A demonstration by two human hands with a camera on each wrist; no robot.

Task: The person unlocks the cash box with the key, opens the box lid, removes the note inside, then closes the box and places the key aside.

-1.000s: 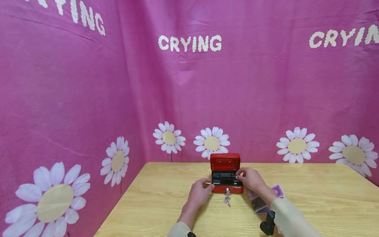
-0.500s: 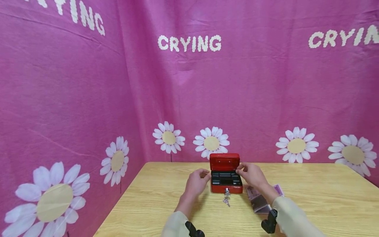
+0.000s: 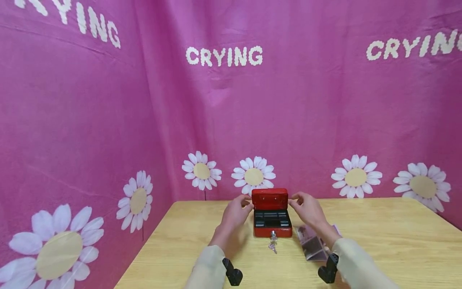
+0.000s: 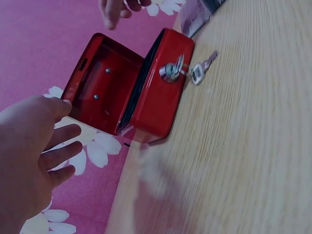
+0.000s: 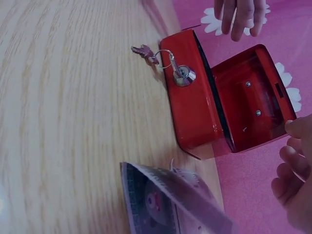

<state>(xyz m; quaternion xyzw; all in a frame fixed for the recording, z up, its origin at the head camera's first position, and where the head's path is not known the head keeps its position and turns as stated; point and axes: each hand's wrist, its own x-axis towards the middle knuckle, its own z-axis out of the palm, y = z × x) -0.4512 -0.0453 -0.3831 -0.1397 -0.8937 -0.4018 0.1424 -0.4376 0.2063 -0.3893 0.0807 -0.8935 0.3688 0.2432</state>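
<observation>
A red cash box (image 3: 273, 232) stands on the table with its lid (image 3: 270, 199) raised; a black compartment tray (image 3: 271, 218) shows inside. Keys (image 3: 272, 245) hang from the lock (image 4: 169, 72) on its front. My left hand (image 3: 234, 212) is at the lid's left edge; in the left wrist view its thumb touches the lid's corner while the other fingers extend loosely. On the opposite side is my right hand (image 3: 308, 208), its thumb tip (image 5: 294, 127) against the lid's other corner and its fingers loosely bent behind. Neither hand is seen gripping the lid.
Folded purple banknotes (image 3: 311, 243) lie on the wooden table (image 3: 390, 237) to the right of the box, partly under the right forearm. A pink curtain (image 3: 303, 120) with daisies hangs behind and at the left. Both wrists carry black cameras (image 3: 232, 273).
Both hands have moved from the box's sides up to the raised lid's side edges. My left hand left the box's left front and rose. The box has stayed on the table, lid up.
</observation>
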